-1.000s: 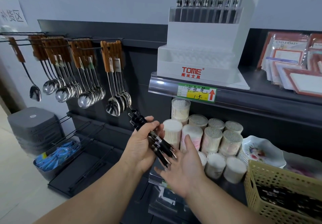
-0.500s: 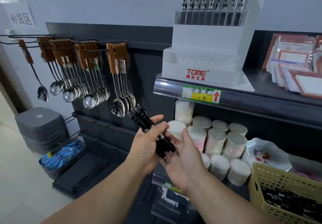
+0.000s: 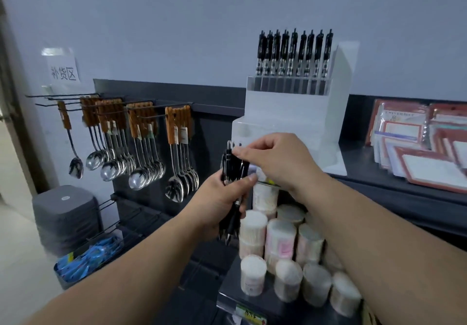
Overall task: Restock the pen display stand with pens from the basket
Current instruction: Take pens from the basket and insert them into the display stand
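— Where are the pens [image 3: 233, 173]?
— Bunched upright in my left hand [image 3: 219, 198], at the front edge of the shelf [image 3: 361, 165], below the pen display stand [image 3: 298, 112]. My right hand [image 3: 275, 160] pinches one by its clicker end.
— How will they handle?
— Light, stiff, slick plastic, I reckon; take each near the top. Grey wall [image 3: 177, 21] behind, spoons [image 3: 137, 180] hanging left
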